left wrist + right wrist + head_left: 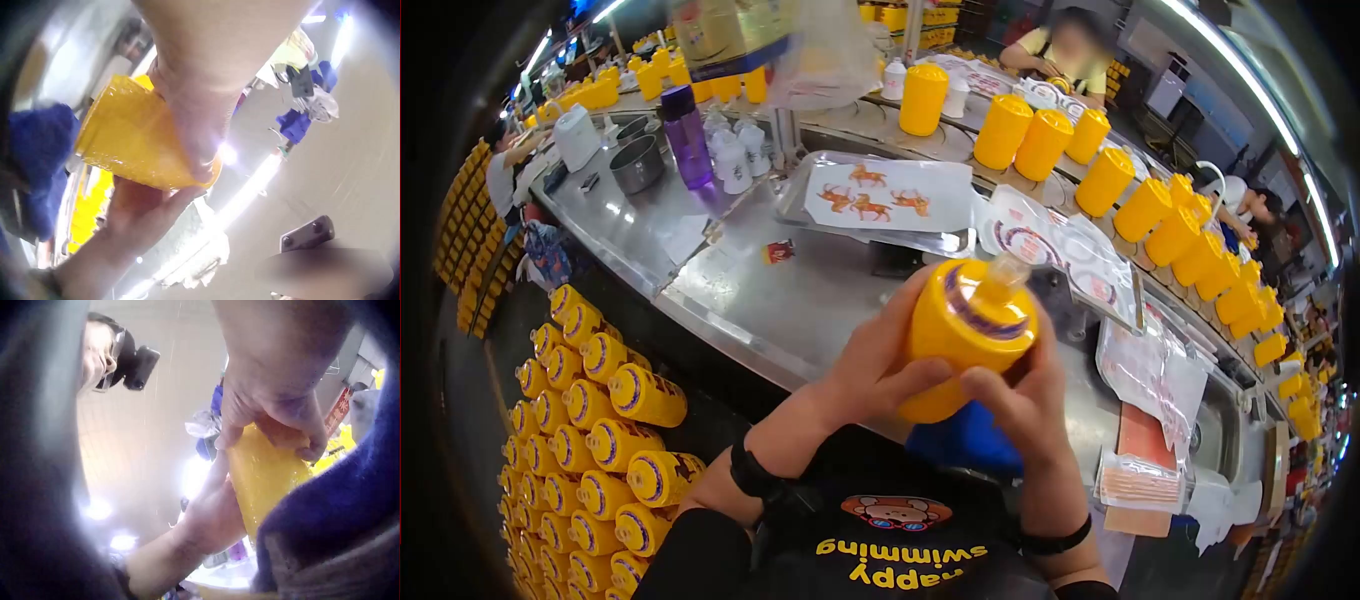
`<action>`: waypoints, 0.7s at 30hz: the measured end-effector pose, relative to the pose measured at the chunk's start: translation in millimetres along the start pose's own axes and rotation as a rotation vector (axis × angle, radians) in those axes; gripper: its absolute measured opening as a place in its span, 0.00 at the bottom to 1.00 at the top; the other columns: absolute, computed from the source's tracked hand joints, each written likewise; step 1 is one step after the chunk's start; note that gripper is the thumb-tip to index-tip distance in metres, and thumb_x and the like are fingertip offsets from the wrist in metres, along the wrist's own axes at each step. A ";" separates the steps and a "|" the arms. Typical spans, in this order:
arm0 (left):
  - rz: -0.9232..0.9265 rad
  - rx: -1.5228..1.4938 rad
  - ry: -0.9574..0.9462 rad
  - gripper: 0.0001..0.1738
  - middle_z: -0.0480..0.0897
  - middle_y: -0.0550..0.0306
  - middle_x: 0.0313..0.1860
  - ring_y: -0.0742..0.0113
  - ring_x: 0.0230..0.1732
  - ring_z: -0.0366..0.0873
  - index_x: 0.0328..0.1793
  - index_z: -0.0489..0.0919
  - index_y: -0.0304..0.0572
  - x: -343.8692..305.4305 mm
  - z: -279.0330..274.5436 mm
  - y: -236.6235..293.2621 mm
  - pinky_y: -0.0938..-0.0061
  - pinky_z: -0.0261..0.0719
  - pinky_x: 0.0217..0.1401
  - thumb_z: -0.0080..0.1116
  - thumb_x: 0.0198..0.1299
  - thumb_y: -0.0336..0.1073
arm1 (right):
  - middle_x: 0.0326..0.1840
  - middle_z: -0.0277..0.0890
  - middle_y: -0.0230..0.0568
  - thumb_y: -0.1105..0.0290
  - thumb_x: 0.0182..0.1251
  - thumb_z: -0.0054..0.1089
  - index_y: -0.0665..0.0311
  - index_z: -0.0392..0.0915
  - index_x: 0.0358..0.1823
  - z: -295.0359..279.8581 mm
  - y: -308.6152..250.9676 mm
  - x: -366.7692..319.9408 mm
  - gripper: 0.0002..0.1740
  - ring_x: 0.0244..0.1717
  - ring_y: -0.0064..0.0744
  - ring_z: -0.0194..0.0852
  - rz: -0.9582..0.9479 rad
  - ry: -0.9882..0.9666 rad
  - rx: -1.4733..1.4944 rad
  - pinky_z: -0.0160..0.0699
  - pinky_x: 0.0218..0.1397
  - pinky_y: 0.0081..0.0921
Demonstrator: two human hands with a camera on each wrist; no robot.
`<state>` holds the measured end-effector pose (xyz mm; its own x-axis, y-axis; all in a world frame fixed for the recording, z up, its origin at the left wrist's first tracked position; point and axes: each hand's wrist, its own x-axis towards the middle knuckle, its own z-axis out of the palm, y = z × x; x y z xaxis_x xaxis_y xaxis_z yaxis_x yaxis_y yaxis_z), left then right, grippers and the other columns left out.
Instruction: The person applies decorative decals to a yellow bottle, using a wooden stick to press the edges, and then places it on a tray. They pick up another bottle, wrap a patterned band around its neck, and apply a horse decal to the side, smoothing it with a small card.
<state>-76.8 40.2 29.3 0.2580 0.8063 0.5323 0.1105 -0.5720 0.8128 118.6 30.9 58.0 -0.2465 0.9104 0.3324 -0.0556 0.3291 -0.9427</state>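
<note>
Both hands hold a yellow bottle (965,330) over the steel worktop, its clear nozzle-like top tilted up and away. A dark purple patterned band rings its shoulder. My left hand (880,355) grips its left side and my right hand (1035,395) its right, both thumbs across the near side. In the left wrist view the bottle's glossy yellow wall (134,137) lies between the two hands. The right wrist view has my right hand (275,412) curled over one end of it. Below the bottle, a blue cloth (965,437) lies at the worktop's near edge.
Beyond the bottle, a metal tray (795,205) bears a sheet of orange animal decals (880,195). More decal sheets (1055,240) lie to the right, near a sink (1225,430). Yellow bottles (615,440) are stacked at lower left; others line the back shelf. A purple bottle (687,140) stands behind.
</note>
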 end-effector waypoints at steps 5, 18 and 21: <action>-0.266 -0.259 -0.185 0.43 0.82 0.43 0.54 0.57 0.56 0.81 0.68 0.68 0.33 36.5 42.2 20.6 0.68 0.75 0.59 0.59 0.63 0.64 | 0.69 0.66 0.50 0.47 0.71 0.59 0.72 0.52 0.76 -58.5 -14.8 -22.3 0.45 0.68 0.34 0.66 0.254 0.087 -0.052 0.64 0.70 0.29; -0.565 -0.451 -0.152 0.34 0.82 0.57 0.39 0.74 0.39 0.78 0.50 0.78 0.29 68.8 100.6 -55.6 0.77 0.76 0.43 0.51 0.70 0.61 | 0.50 0.76 0.39 0.45 0.77 0.48 0.66 0.65 0.70 -102.3 27.5 -10.1 0.34 0.47 0.20 0.70 0.427 0.116 0.001 0.70 0.47 0.18; -0.534 -0.425 -0.137 0.33 0.81 0.58 0.38 0.75 0.38 0.76 0.49 0.78 0.29 64.6 100.6 -55.1 0.77 0.75 0.42 0.51 0.71 0.60 | 0.55 0.76 0.42 0.45 0.77 0.48 0.66 0.66 0.69 -104.9 35.2 -13.1 0.34 0.55 0.26 0.71 0.363 0.130 -0.106 0.69 0.58 0.22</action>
<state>30.3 108.7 -4.9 0.3951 0.9184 0.0220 -0.1223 0.0288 0.9921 221.3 56.8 23.6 -0.1072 0.9941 -0.0148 0.1143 -0.0024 -0.9934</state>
